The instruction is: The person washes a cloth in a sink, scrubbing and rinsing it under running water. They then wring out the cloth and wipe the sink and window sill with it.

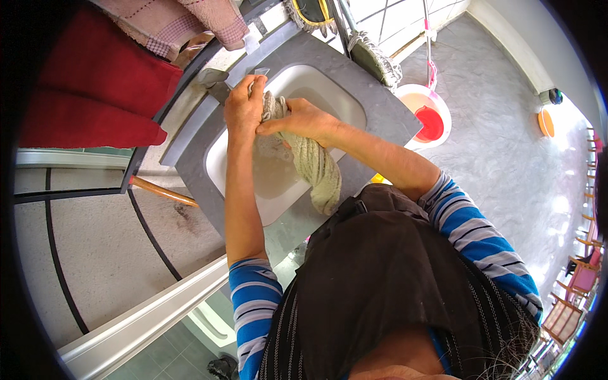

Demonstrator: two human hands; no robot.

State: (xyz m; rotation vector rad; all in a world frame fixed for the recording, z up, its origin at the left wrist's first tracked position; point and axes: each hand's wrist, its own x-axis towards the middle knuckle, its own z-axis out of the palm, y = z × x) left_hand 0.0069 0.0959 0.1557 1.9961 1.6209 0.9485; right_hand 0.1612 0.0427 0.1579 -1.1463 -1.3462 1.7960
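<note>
A twisted, pale grey-green cloth (316,168) runs from my hands across the sink toward my apron, its thick lower end over the near rim. My left hand (244,107) grips its far end close to the faucet (213,78). Around the cloth just beside it, my right hand (304,121) is closed, thumb pointing at my left wrist. Cloudy water stands in the white sink basin (216,166) under both hands.
Red cloth (104,95) and pink towels (166,23) hang at the left. Mop heads (375,61) lean behind the grey counter (389,118). A pink-rimmed bucket (444,107) holding a red dipper (430,123) stands on the floor at the right.
</note>
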